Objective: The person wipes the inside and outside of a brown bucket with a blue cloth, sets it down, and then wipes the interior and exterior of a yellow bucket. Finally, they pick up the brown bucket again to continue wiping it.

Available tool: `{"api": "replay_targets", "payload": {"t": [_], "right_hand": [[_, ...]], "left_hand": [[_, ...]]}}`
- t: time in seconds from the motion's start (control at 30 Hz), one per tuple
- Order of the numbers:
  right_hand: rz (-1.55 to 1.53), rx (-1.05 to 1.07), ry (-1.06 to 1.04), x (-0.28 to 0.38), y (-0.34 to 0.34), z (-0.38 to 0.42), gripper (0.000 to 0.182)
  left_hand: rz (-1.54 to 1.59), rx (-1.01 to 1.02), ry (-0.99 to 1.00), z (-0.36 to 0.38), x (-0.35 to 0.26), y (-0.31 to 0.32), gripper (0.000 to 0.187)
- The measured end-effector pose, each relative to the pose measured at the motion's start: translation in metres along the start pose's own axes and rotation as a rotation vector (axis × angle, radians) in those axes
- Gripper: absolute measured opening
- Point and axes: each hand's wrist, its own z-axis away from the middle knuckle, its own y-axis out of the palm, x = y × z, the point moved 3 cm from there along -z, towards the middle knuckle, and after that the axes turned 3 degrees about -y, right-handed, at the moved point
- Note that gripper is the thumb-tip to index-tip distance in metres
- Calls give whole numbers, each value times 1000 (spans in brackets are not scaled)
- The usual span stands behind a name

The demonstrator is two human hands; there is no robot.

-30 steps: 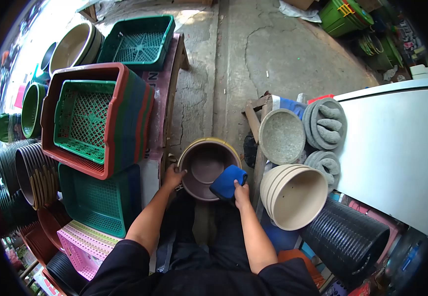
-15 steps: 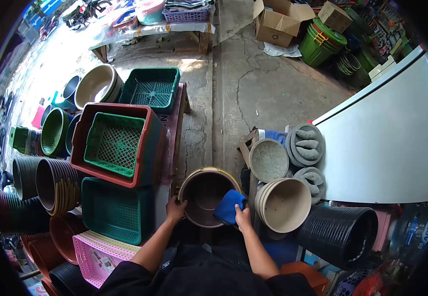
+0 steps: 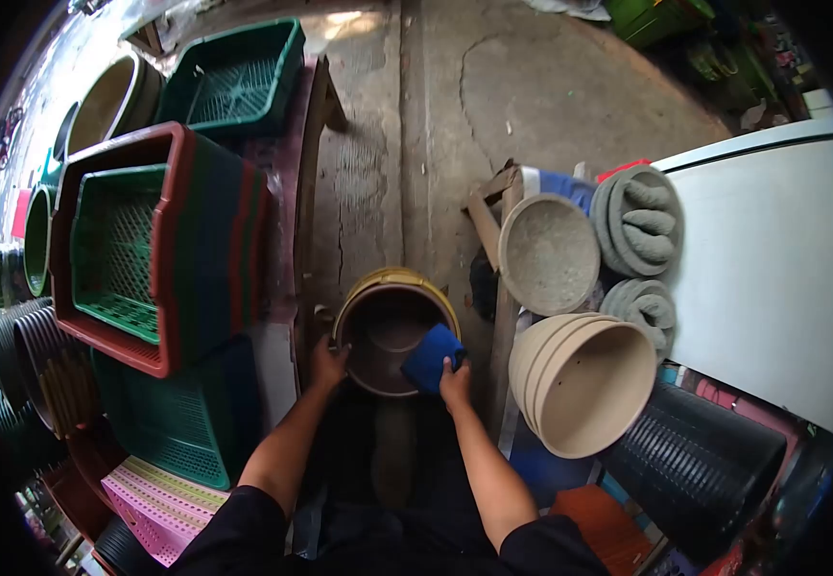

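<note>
My left hand (image 3: 329,363) is closed on the left edge of a dark brown bucket (image 3: 375,350). A yellowish rim (image 3: 397,276) shows around its far side, so several buckets may be stacked. In my right hand (image 3: 454,384) is a blue cloth (image 3: 428,357), pinched at the bucket's right edge and hanging over its opening. The bucket tilts with its mouth towards me, low in front of my body. Its underside is hidden.
Left, a bench holds stacked red-brown crates (image 3: 177,250), a green basket (image 3: 244,82) and a pink basket (image 3: 153,509). Right are beige pots (image 3: 594,389), stone mortars (image 3: 548,254), black buckets (image 3: 695,466) and a white panel (image 3: 762,269). Cracked concrete floor (image 3: 426,125) lies ahead.
My view has tipped downward and closer. Both hands and the bucket appear slightly higher in view; the left hand still grips the bucket, and the right still holds the blue cloth.
</note>
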Motion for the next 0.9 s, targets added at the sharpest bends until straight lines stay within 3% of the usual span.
{"api": "replay_targets", "payload": {"t": [0.1,0.17,0.3,0.37,0.43,0.57,0.77,0.83,0.9], "right_hand": [[153,-66,-27,-17,16,-17,34],[182,-85,-7,-20,26,-25,33],[280,-170,36,-16,38,-21,32],[308,-185,48,-14,41,-19,33],[333,-203,63,-9,41,-17,33],[130,-159,214,-27,36,-23,39],[-140,-64,348,-39,37,-44,44],[-220,-88,340,-33,34,-48,43],[-319,46,372,-30,31,-50,44]], "left_hand": [[-36,24,16,-20,19,17,45],[-157,-87,97,-31,26,26,45],[-192,-119,64,-40,26,34,43],[-253,-260,133,-42,29,34,41],[-214,-217,60,-44,30,34,40],[-59,-120,-106,-46,30,37,41],[-70,-37,6,-70,36,43,45],[-51,4,-65,-71,27,40,44],[-33,46,-135,-72,22,36,44]]}}
